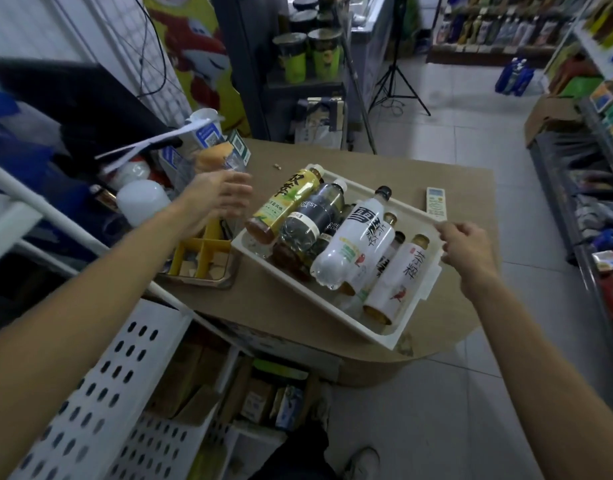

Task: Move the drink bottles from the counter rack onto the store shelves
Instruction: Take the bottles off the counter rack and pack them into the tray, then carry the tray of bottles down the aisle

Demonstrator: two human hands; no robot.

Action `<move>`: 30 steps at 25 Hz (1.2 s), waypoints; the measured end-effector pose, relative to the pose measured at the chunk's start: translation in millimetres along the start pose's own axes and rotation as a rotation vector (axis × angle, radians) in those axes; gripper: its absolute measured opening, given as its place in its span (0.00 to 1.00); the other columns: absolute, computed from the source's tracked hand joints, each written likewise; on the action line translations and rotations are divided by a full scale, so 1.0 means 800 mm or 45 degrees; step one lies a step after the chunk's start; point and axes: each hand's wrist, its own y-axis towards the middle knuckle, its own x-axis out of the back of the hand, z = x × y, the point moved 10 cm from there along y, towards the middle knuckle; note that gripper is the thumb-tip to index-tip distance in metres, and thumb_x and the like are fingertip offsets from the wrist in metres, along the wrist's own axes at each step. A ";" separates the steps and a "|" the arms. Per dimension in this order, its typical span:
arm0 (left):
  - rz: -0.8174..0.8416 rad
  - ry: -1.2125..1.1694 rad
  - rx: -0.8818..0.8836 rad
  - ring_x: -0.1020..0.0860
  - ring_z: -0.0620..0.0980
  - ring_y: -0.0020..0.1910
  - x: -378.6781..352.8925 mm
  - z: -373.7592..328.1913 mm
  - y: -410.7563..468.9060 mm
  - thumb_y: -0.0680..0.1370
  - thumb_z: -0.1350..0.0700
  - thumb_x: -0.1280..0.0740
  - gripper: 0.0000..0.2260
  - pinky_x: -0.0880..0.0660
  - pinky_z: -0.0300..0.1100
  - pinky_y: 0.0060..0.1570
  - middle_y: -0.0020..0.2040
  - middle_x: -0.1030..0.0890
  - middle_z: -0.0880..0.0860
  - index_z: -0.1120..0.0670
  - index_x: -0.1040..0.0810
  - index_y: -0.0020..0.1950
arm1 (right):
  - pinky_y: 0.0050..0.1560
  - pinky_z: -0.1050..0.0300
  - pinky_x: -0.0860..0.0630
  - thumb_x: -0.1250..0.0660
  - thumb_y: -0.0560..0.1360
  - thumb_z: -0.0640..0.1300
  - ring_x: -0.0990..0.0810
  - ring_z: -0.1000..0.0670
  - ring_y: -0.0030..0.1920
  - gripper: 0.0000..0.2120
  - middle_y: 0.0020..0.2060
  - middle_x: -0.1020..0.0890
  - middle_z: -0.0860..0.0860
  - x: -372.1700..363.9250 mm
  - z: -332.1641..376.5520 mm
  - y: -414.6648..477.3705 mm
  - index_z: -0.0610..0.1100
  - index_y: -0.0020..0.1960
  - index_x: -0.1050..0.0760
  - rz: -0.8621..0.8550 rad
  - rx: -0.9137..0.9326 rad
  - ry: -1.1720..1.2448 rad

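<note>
The rack (395, 334) sits on the brown table (333, 154) with all of its load in it, so the transfer looks to be at its very start. No bottle is off the rack.

Inside the rack the drink bottles lie on their sides, packed close and partly stacked. A yellow tea bottle (291, 199) lies along its left wall, a dark soda bottle (315, 216) just beside that, a large white bottle (357, 237) across the middle, and a slim white bottle (398, 275) nearest its right wall.

The left hand (218, 195) hovers just left of the rack, blurred, fingers loosely spread and holding nothing. The right hand (468, 247) is at the rack's right rim with fingers curled, and seems to pinch the edge there.

A remote control (436, 202) lies beyond the rack's far right corner, and a yellow divider box (201, 251) stands against its left side. The store shelves (603, 98) run well to the right of the rack, across the aisle.

The step in hand looks like either picking bottles or lifting the whole rack. If it is a lift, the left hand needs a hold on the left rim, and the load kept level, since the round bottles could roll.
</note>
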 end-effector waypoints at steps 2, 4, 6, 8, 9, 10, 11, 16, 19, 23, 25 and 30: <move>0.031 -0.090 0.134 0.19 0.54 0.54 0.014 0.020 0.032 0.83 0.47 0.46 0.16 0.23 0.48 0.51 0.55 0.17 0.55 0.53 0.21 0.57 | 0.39 0.56 0.28 0.35 0.79 0.46 0.27 0.53 0.37 0.09 0.39 0.24 0.51 0.007 -0.035 0.011 0.43 0.56 0.26 -0.025 -0.163 0.009; 0.072 -0.099 0.247 0.20 0.55 0.55 0.018 0.048 0.062 0.83 0.46 0.47 0.18 0.24 0.49 0.52 0.54 0.17 0.56 0.54 0.21 0.57 | 0.46 0.51 0.25 0.34 0.78 0.47 0.25 0.49 0.42 0.12 0.45 0.24 0.48 0.003 -0.071 0.014 0.44 0.59 0.27 0.001 -0.348 0.050; 0.112 -0.083 0.349 0.20 0.56 0.56 0.014 0.075 0.092 0.83 0.45 0.47 0.19 0.25 0.51 0.54 0.55 0.17 0.56 0.54 0.21 0.57 | 0.47 0.48 0.23 0.33 0.77 0.47 0.22 0.46 0.49 0.15 0.51 0.23 0.46 -0.005 -0.094 0.016 0.46 0.62 0.29 0.019 -0.480 0.098; 0.123 -0.080 0.420 0.20 0.57 0.55 0.010 0.097 0.116 0.83 0.45 0.47 0.19 0.25 0.53 0.55 0.56 0.18 0.58 0.54 0.22 0.56 | 0.42 0.49 0.24 0.33 0.77 0.47 0.23 0.45 0.50 0.12 0.51 0.24 0.48 -0.012 -0.106 0.018 0.50 0.59 0.31 0.001 -0.547 0.141; 0.126 -0.084 0.435 0.20 0.58 0.54 0.008 0.104 0.128 0.83 0.46 0.47 0.18 0.24 0.52 0.53 0.56 0.19 0.59 0.55 0.22 0.56 | 0.39 0.50 0.24 0.33 0.77 0.47 0.23 0.46 0.49 0.10 0.50 0.24 0.48 -0.014 -0.107 0.019 0.52 0.56 0.32 -0.017 -0.560 0.148; 0.128 -0.090 0.445 0.19 0.57 0.51 0.006 0.110 0.138 0.83 0.46 0.47 0.18 0.23 0.51 0.48 0.54 0.18 0.59 0.55 0.23 0.57 | 0.38 0.50 0.25 0.34 0.77 0.48 0.23 0.47 0.48 0.10 0.50 0.25 0.49 -0.013 -0.107 0.021 0.52 0.55 0.32 -0.039 -0.564 0.136; 0.141 -0.093 0.457 0.18 0.55 0.48 0.003 0.114 0.147 0.83 0.46 0.47 0.19 0.22 0.49 0.44 0.52 0.18 0.58 0.56 0.24 0.60 | 0.37 0.51 0.26 0.34 0.77 0.48 0.24 0.47 0.47 0.10 0.50 0.25 0.48 -0.011 -0.108 0.022 0.51 0.55 0.33 -0.059 -0.572 0.126; 0.401 0.000 0.516 0.21 0.54 0.54 -0.027 0.125 0.171 0.83 0.42 0.48 0.21 0.25 0.50 0.46 0.60 0.21 0.56 0.51 0.29 0.70 | 0.34 0.54 0.22 0.35 0.77 0.57 0.20 0.46 0.41 0.17 0.39 0.18 0.46 -0.016 -0.132 -0.001 0.46 0.57 0.25 0.083 -0.829 0.263; 0.550 -0.044 0.555 0.21 0.57 0.57 -0.046 0.119 0.180 0.81 0.39 0.50 0.23 0.26 0.52 0.49 0.59 0.19 0.57 0.50 0.28 0.68 | 0.36 0.53 0.23 0.37 0.77 0.61 0.20 0.46 0.38 0.19 0.35 0.19 0.46 -0.023 -0.141 -0.015 0.45 0.52 0.24 0.168 -0.932 0.353; 0.652 -0.003 0.612 0.20 0.55 0.50 -0.064 0.115 0.192 0.79 0.34 0.49 0.29 0.26 0.51 0.47 0.55 0.18 0.57 0.54 0.24 0.65 | 0.39 0.51 0.22 0.38 0.77 0.63 0.20 0.47 0.38 0.21 0.35 0.19 0.46 -0.020 -0.137 -0.020 0.44 0.53 0.26 0.189 -0.936 0.483; 0.686 0.040 0.640 0.21 0.55 0.48 -0.069 0.115 0.194 0.76 0.31 0.47 0.32 0.27 0.50 0.48 0.50 0.17 0.57 0.54 0.23 0.63 | 0.43 0.48 0.21 0.38 0.77 0.63 0.21 0.46 0.42 0.22 0.39 0.19 0.45 -0.018 -0.131 -0.023 0.44 0.54 0.27 0.197 -0.929 0.515; 0.726 0.156 0.659 0.25 0.59 0.56 -0.081 0.110 0.188 0.69 0.25 0.45 0.36 0.30 0.54 0.56 0.55 0.21 0.60 0.50 0.26 0.65 | 0.52 0.41 0.21 0.40 0.76 0.67 0.20 0.44 0.54 0.30 0.48 0.18 0.43 -0.021 -0.123 -0.031 0.41 0.59 0.24 0.322 -0.943 0.526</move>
